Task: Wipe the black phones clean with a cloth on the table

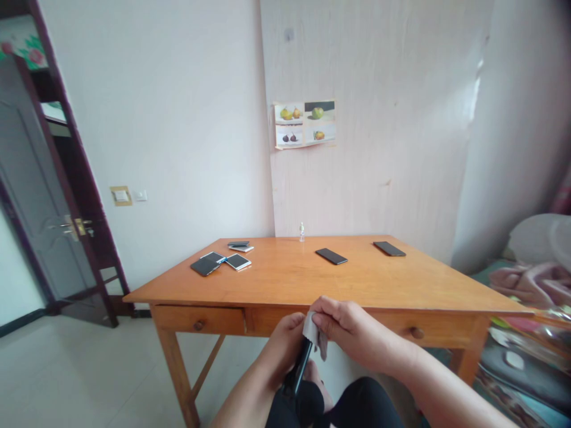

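Observation:
My left hand [285,342] is wrapped round a slim black phone [301,365], seen edge-on above my lap. My right hand [341,324] pinches a small light-grey cloth [314,327], which is folded over the phone's upper end and hangs down a little on the right. Both hands are in front of the table's near edge, close together. The phone's screen and most of its faces are turned out of sight, and my left fingers partly hide behind it.
On the wooden table [285,282] lie a black phone [331,256], another dark phone [389,248] and several devices at the left, including a white-edged phone [238,261]. A small clear bottle [302,232] stands at the back. Drawers [200,321] line the front.

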`<state>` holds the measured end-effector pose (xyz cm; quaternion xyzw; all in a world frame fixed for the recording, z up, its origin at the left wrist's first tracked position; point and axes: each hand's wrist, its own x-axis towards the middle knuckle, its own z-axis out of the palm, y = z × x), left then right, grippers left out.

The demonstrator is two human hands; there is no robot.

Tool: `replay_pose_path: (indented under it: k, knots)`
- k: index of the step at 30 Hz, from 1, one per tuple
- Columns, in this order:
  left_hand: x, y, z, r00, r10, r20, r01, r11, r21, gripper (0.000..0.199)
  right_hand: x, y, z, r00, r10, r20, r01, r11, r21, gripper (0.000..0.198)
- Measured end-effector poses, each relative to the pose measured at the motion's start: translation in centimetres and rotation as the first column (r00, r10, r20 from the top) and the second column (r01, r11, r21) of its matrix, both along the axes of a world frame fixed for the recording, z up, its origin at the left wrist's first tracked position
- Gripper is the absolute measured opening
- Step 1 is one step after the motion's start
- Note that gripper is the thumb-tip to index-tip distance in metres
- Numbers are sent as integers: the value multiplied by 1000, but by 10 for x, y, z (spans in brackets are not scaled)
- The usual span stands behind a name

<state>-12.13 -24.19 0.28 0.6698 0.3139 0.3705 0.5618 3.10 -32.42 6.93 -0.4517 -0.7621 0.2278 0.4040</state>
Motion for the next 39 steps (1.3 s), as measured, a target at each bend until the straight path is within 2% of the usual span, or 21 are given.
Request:
replay_pose_path:
  k: [3,4,6,8,9,11,13,14,15,17,18,20,24,25,27,30,33,36,39]
  knots:
    - [-3,-1,3,992,-118,46,121,990,-72,44,5,4,-5,997,-68,-30,68,998,-13,27]
    - [-6,-2,6,993,-111,46,114,992,-60,46,8,6,-7,994,-101,-53,100,995,-6,27]
    - [-15,-4,15,999,-34,25,33,999,34,51,14,12,-11,976,-187,-110,188,982,-1,27]
    - [-27,-9,25,998,69,-8,-65,972,225,54,20,16,-14,942,-288,-170,285,958,-41,28]
    - [-32,-12,29,993,117,-34,-98,931,352,55,22,18,-15,923,-331,-196,323,944,-75,29]
    - [-40,-19,35,968,231,-99,-122,776,619,62,26,22,-18,886,-394,-245,373,919,-129,30]
    - [-43,-24,36,933,325,-155,-79,604,793,72,27,25,-21,864,-421,-276,397,907,-142,31]
    - [-42,-25,35,919,355,-172,-50,539,841,67,26,26,-22,861,-423,-284,399,906,-138,32]
    - [-40,-26,33,909,375,-184,-27,493,870,55,25,27,-24,860,-420,-290,399,907,-132,33]
    - [-35,-24,28,901,399,-167,-38,457,889,30,24,28,-25,868,-397,-300,376,918,-128,34]
    - [-33,-22,25,900,410,-145,-69,464,883,25,23,28,-26,872,-378,-312,355,926,-131,35]
    - [-30,-19,18,899,427,-101,-151,517,842,21,23,27,-24,860,-351,-371,323,936,-136,35]
    - [-29,-17,9,909,411,-67,-245,658,712,21,26,22,-19,713,-365,-599,402,912,-78,38]
    - [-30,-17,8,914,401,-65,-251,683,686,21,27,20,-19,682,-365,-634,424,903,-65,39]
    - [-29,-18,8,921,386,-56,-258,710,655,21,26,19,-22,670,-357,-651,427,903,-55,40]
    - [-27,-21,9,925,378,-47,-259,714,651,22,23,24,-31,695,-319,-644,384,922,-43,39]
    - [-25,-23,10,931,361,-60,-233,711,663,21,22,33,-40,666,-296,-685,405,914,-1,37]
    - [-24,-24,8,930,363,-59,-226,692,685,21,26,39,-44,636,-357,-684,508,861,23,42]
    - [-23,-24,5,926,374,-41,-235,661,713,19,32,37,-47,652,-439,-618,599,798,65,36]
